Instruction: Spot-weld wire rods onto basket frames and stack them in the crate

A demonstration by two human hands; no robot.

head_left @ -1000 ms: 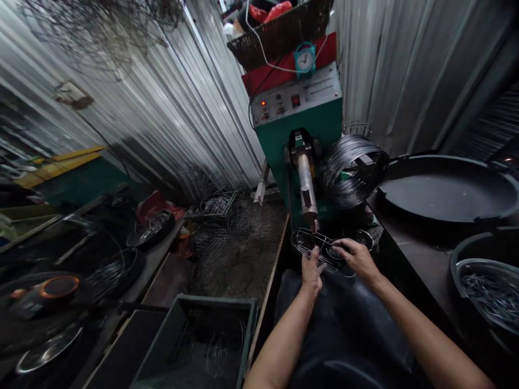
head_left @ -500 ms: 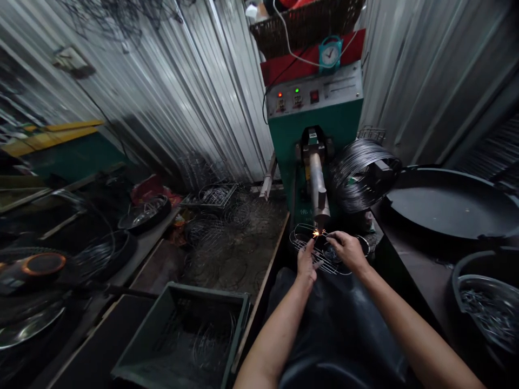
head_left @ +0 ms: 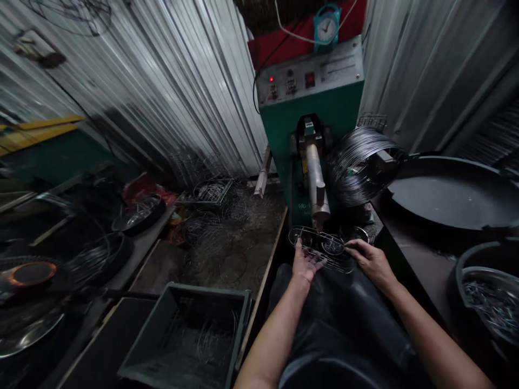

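An oval wire rack [head_left: 338, 265] lies nearly flat below the metal electrode arm [head_left: 317, 186] of a green welding machine [head_left: 275, 127]. My left hand [head_left: 305, 263] grips the rack's left part, thumb on top and fingers spread beneath the wires. At the rack's right edge, my right hand [head_left: 373, 263] is closed in a pinch, its fingertips at the rim. Whether a small loose piece is also between them cannot be made out. Under the rack, a round dish of small metal pieces [head_left: 332, 246] shows through the wires.
A coil of wire [head_left: 352, 167] hangs right of the electrode arm. Farther right are a large black pan [head_left: 454, 194] and a tub [head_left: 462, 270] containing metal pieces. A green crate [head_left: 133, 351] stands lower left; wire pieces [head_left: 211, 232] lie behind it.
The sparks at the electrode tip are gone, and the machine's green light is off. My right hand has moved right, away from the tip. The view has tipped slightly downward.
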